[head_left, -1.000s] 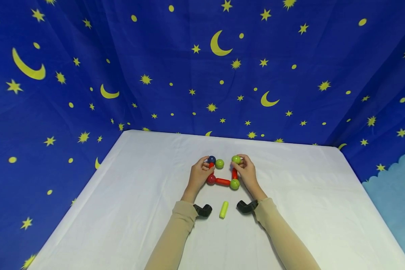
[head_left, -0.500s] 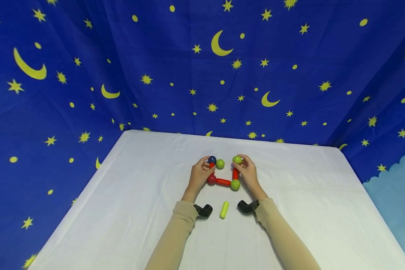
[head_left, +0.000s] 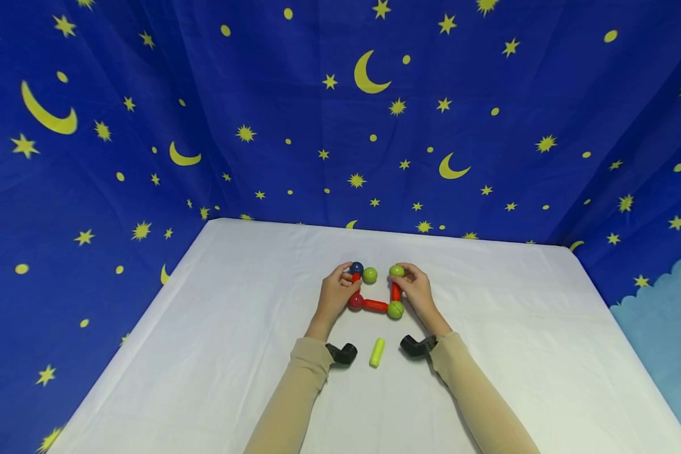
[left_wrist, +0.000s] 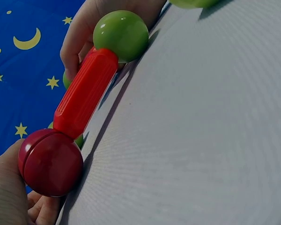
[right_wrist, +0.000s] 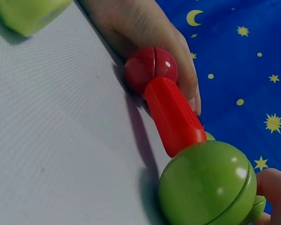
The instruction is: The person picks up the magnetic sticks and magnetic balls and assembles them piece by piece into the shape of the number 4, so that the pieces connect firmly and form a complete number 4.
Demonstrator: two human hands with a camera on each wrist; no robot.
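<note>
Magnetic rods and balls form a U on the white tabletop. My left hand (head_left: 333, 293) grips the left red rod (head_left: 355, 278), which runs between a blue ball (head_left: 356, 268) and a red ball (head_left: 355, 302). A front red rod (head_left: 376, 306) joins the red ball to the near green ball (head_left: 395, 310). From there the right red rod (head_left: 396, 292) leads to the far green ball (head_left: 396, 270), pinched by my right hand (head_left: 419, 291). Another green ball (head_left: 369, 275) sits beside the blue one; whether they touch I cannot tell. In both wrist views the front rod shows clearly.
A yellow-green rod (head_left: 377, 352) lies between the forearms. Black wrist mounts (head_left: 343, 354) jut inward from both sleeves. The white table (head_left: 215, 302) ends at a blue curtain (head_left: 295, 113) with stars and moons.
My right fingers have slid slightly toward me on the far green ball, which has shifted a little nearer. The left hand and the other pieces look still.
</note>
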